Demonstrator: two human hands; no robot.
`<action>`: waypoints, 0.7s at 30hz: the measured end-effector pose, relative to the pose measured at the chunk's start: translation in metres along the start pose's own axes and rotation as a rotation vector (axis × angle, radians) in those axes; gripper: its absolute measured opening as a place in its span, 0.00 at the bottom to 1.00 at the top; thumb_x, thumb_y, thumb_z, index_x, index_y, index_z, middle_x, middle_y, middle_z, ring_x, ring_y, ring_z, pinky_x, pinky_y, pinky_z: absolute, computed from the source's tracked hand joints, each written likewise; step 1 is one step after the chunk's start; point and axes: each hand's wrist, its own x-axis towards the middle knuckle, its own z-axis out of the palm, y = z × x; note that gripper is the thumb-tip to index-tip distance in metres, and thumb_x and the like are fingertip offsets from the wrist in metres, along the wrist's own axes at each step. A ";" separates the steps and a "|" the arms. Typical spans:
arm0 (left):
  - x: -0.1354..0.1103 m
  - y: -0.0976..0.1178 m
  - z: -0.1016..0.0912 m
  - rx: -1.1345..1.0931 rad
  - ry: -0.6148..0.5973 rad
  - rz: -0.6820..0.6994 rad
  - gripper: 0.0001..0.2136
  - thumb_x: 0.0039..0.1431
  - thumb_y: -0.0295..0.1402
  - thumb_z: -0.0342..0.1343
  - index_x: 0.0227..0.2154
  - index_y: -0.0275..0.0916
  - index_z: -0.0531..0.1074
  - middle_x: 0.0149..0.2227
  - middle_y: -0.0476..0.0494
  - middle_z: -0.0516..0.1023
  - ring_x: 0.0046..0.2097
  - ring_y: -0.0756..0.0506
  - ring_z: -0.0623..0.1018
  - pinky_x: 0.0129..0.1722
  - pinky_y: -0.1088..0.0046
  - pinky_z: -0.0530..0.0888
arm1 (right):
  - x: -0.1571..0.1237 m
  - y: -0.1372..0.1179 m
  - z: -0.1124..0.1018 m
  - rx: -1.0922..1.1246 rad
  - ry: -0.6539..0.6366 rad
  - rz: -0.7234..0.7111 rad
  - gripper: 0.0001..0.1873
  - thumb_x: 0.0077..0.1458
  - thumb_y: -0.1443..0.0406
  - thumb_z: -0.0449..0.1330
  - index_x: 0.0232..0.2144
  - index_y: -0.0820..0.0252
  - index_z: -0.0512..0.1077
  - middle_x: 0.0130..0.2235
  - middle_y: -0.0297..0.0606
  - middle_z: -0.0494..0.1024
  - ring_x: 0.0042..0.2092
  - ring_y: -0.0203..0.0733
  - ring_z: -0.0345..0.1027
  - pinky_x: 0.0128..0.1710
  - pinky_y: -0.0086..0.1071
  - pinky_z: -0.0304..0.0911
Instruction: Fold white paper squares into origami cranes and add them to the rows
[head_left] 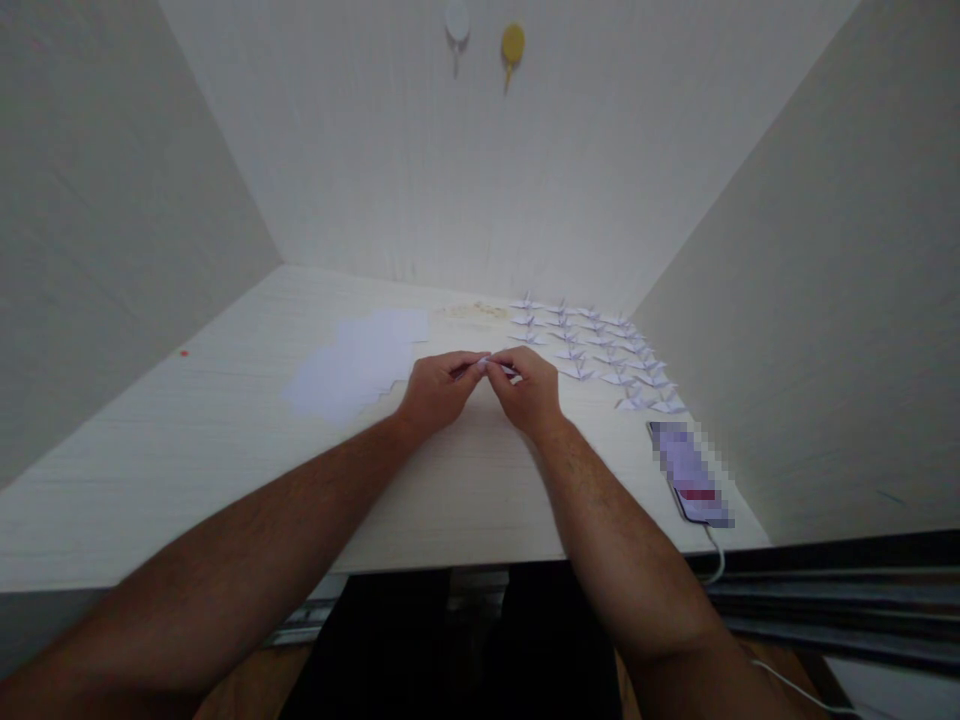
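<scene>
My left hand [444, 385] and my right hand [529, 385] meet above the middle of the white table. Between their fingertips they pinch a small folded white paper [486, 361], mostly hidden by the fingers. Thumbs and forefingers of both hands are closed on it. To the right of my right hand stand several white paper cranes [574, 371] in rows. Loose white paper sheets [352, 360] lie spread and overlapping to the left of my left hand.
A phone [679, 470] with a white cable [718, 555] lies by the right edge. Walls enclose the table [187, 470] at the back and both sides. A white hook [457, 22] and a yellow hook [513, 44] hang on the back wall.
</scene>
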 end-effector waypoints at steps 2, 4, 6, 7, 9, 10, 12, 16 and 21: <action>0.000 0.001 0.000 -0.013 -0.004 -0.004 0.10 0.59 0.38 0.60 0.39 0.44 0.82 0.41 0.46 0.85 0.42 0.46 0.82 0.47 0.68 0.76 | 0.000 0.000 0.000 -0.006 0.004 0.006 0.08 0.59 0.61 0.58 0.31 0.54 0.76 0.33 0.36 0.79 0.35 0.39 0.71 0.37 0.34 0.67; 0.000 0.003 0.000 -0.036 -0.014 0.003 0.09 0.58 0.38 0.60 0.38 0.43 0.82 0.40 0.46 0.85 0.40 0.46 0.82 0.45 0.69 0.77 | 0.000 -0.001 0.000 -0.020 0.008 0.017 0.07 0.58 0.61 0.58 0.30 0.55 0.75 0.32 0.36 0.78 0.35 0.39 0.71 0.37 0.34 0.67; 0.000 0.003 0.000 -0.065 -0.039 0.006 0.10 0.58 0.39 0.60 0.39 0.42 0.82 0.39 0.45 0.85 0.40 0.46 0.82 0.44 0.70 0.77 | 0.000 -0.002 -0.001 -0.025 0.008 0.027 0.07 0.58 0.62 0.58 0.29 0.55 0.74 0.31 0.36 0.78 0.34 0.39 0.70 0.36 0.33 0.66; 0.000 0.003 0.001 -0.084 -0.055 0.002 0.11 0.58 0.39 0.60 0.39 0.41 0.82 0.39 0.44 0.85 0.40 0.46 0.82 0.44 0.71 0.77 | 0.000 -0.002 -0.001 -0.025 0.010 0.027 0.07 0.58 0.62 0.58 0.29 0.55 0.74 0.31 0.36 0.77 0.34 0.39 0.70 0.36 0.33 0.66; 0.000 0.003 0.001 -0.120 -0.075 -0.010 0.12 0.57 0.39 0.60 0.40 0.39 0.81 0.39 0.43 0.85 0.39 0.46 0.82 0.43 0.71 0.77 | 0.001 -0.002 -0.002 -0.026 0.015 0.026 0.07 0.57 0.63 0.58 0.29 0.56 0.74 0.31 0.37 0.77 0.34 0.39 0.70 0.36 0.33 0.66; -0.001 0.003 0.002 -0.135 -0.079 -0.014 0.13 0.56 0.39 0.61 0.41 0.38 0.80 0.39 0.43 0.85 0.39 0.46 0.82 0.43 0.71 0.77 | 0.001 -0.002 -0.002 -0.024 0.016 0.025 0.07 0.58 0.63 0.58 0.30 0.56 0.74 0.32 0.37 0.78 0.34 0.39 0.70 0.36 0.33 0.66; -0.001 0.003 0.002 -0.145 -0.079 -0.012 0.13 0.54 0.37 0.62 0.41 0.38 0.80 0.40 0.43 0.84 0.40 0.46 0.82 0.42 0.72 0.77 | 0.001 -0.002 -0.002 -0.017 0.012 0.030 0.07 0.58 0.63 0.57 0.31 0.55 0.74 0.33 0.37 0.78 0.34 0.39 0.70 0.35 0.33 0.66; -0.001 0.004 0.002 -0.098 -0.078 0.007 0.14 0.53 0.35 0.63 0.42 0.38 0.80 0.40 0.43 0.84 0.40 0.47 0.82 0.42 0.72 0.76 | 0.001 -0.003 -0.002 0.014 0.004 0.059 0.07 0.58 0.62 0.57 0.31 0.56 0.74 0.33 0.36 0.78 0.34 0.39 0.70 0.35 0.32 0.66; -0.001 0.001 0.002 -0.016 -0.037 0.018 0.12 0.57 0.37 0.59 0.42 0.39 0.80 0.39 0.44 0.84 0.39 0.46 0.81 0.41 0.72 0.76 | 0.001 -0.006 -0.002 0.091 0.008 0.112 0.07 0.57 0.63 0.58 0.29 0.56 0.75 0.30 0.35 0.78 0.32 0.37 0.70 0.33 0.31 0.65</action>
